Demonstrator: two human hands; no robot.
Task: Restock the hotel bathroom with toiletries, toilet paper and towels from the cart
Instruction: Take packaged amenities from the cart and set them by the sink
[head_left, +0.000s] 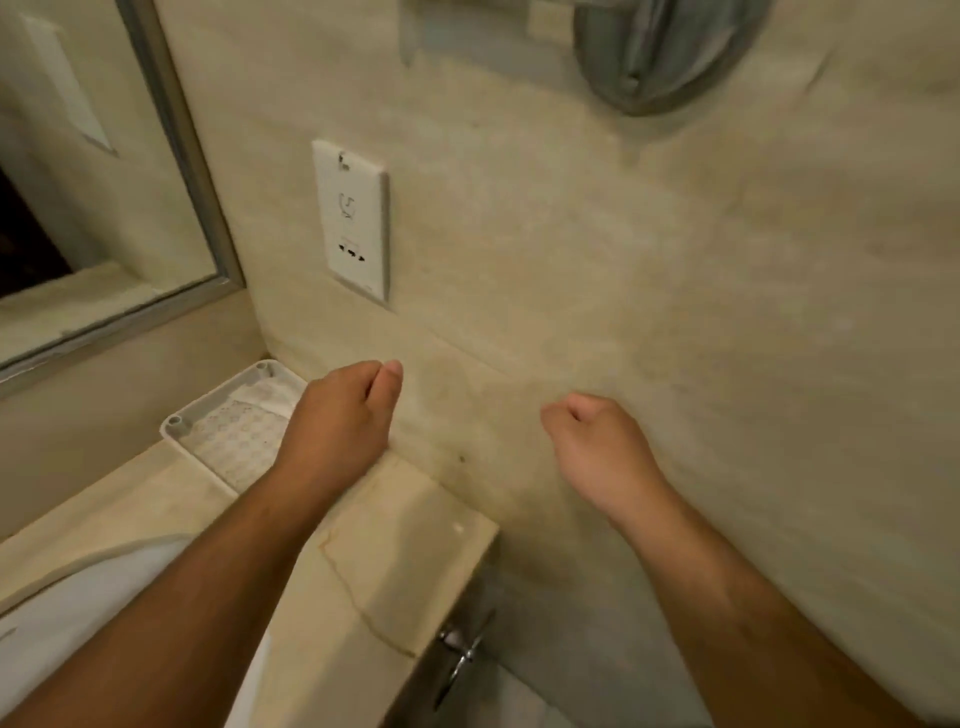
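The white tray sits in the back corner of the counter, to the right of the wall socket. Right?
No. In the head view the white tray sits in the back corner of the counter, below and left of the wall socket.

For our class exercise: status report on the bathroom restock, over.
Curled, holding nothing: left hand, right hand. On counter corner, white tray, only a liner showing. Nothing in the way.
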